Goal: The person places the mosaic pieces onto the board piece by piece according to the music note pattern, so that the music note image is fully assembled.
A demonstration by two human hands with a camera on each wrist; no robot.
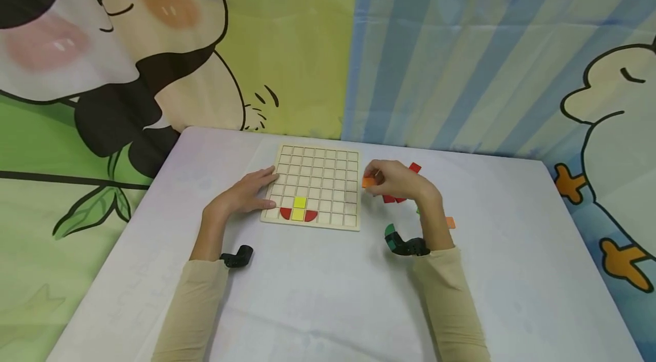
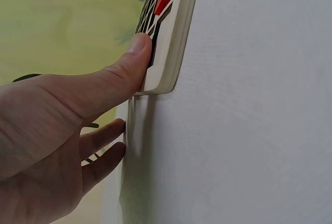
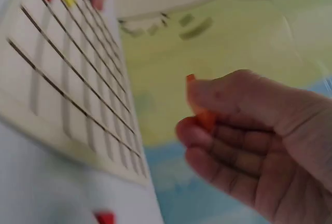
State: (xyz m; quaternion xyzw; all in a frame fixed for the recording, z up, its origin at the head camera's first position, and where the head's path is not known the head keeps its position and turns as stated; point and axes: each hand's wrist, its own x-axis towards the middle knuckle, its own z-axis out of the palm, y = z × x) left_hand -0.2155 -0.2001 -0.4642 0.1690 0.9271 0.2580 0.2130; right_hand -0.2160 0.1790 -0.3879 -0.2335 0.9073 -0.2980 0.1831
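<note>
A pale wooden grid board (image 1: pixel 328 180) lies on the white table. In its bottom rows sit two yellow squares (image 1: pixel 299 202), with a red curved piece (image 1: pixel 285 213) on the left and another red curved piece (image 1: pixel 311 216) on the right. My left hand (image 1: pixel 246 191) rests at the board's left edge, its thumb on the near corner of the frame (image 2: pixel 171 58) and its other fingers extended along the side. Just off the board's right edge, my right hand (image 1: pixel 397 180) pinches an orange tile (image 3: pixel 206 119) between thumb and fingers, partly hidden by them.
Loose red pieces (image 1: pixel 415 168) lie beside and behind the right hand. An orange piece (image 1: pixel 450 222) and a bit of a green piece (image 1: pixel 417 210) show near that wrist. Black devices are strapped to both wrists. A cartoon-printed curtain (image 1: pixel 297 37) hangs behind the table.
</note>
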